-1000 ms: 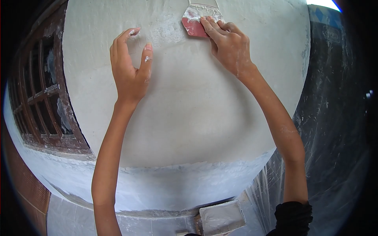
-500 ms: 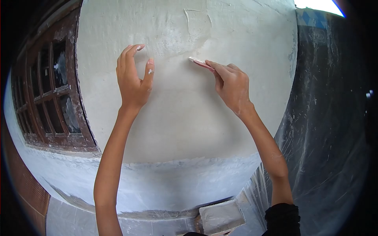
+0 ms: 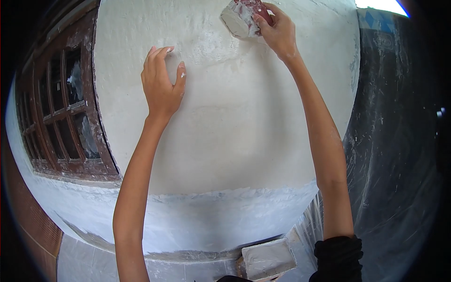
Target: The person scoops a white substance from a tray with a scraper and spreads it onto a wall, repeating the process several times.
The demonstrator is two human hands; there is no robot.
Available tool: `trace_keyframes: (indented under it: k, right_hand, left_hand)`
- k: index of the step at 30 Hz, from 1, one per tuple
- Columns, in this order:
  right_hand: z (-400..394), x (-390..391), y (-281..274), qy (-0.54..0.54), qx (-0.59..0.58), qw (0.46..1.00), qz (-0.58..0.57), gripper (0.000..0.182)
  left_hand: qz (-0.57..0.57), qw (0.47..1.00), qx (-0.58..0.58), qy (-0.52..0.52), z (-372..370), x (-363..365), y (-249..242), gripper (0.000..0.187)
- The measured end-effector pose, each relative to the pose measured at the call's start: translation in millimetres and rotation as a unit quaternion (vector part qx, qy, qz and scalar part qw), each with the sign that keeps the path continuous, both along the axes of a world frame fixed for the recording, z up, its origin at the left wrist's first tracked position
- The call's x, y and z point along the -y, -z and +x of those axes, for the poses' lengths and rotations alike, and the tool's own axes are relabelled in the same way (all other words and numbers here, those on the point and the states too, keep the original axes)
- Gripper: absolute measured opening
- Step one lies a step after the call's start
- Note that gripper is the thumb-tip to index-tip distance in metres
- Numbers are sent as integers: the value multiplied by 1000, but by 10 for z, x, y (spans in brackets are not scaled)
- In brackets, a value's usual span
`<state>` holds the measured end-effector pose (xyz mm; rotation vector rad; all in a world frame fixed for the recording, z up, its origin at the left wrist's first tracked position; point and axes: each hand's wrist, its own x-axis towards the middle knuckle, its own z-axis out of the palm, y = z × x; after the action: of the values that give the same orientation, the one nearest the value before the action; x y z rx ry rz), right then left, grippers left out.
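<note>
In the head view, my right hand grips a red putty knife high on the pale wall. White putty coats the blade, which is at the wall's upper part; whether its edge touches cannot be made out. My left hand is raised at the left with fingers curved and thumb apart, holding nothing. White smears mark its fingertips and thumb. Behind the fingers, the wall has a wet-looking, uneven patch of putty.
A brown wooden window with glass panes is at the left. Dark plastic sheeting hangs at the right. Low down, a container of putty stands on the grey tiled floor. The wall's lower band is bluish white.
My right hand has moved up along the wall and turned the putty knife, so its putty-covered face now shows. My left hand has hardly shifted.
</note>
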<state>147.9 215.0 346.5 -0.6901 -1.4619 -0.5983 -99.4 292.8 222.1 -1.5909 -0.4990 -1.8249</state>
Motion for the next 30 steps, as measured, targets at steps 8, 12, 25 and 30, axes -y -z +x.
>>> trace_keyframes:
  k: [8, 12, 25, 30]
  right_hand:
    - [152, -82, -73, -3, -145, 989, 0, 30]
    - [-50, -36, -78, -82, -165, 981, 67, 29]
    - [-102, -181, -75, 39, -121, 982, 139, 27]
    - [341, -212, -162, 121, -163, 966, 163, 27]
  left_hand:
    - [-4, 1000, -26, -8, -91, -2, 18, 44]
    - [8, 999, -27, -34, -109, -35, -32, 44]
    - [9, 1000, -13, -2, 22, -49, -29, 44]
    - [9, 1000, -14, 11, 75, -43, 23, 43]
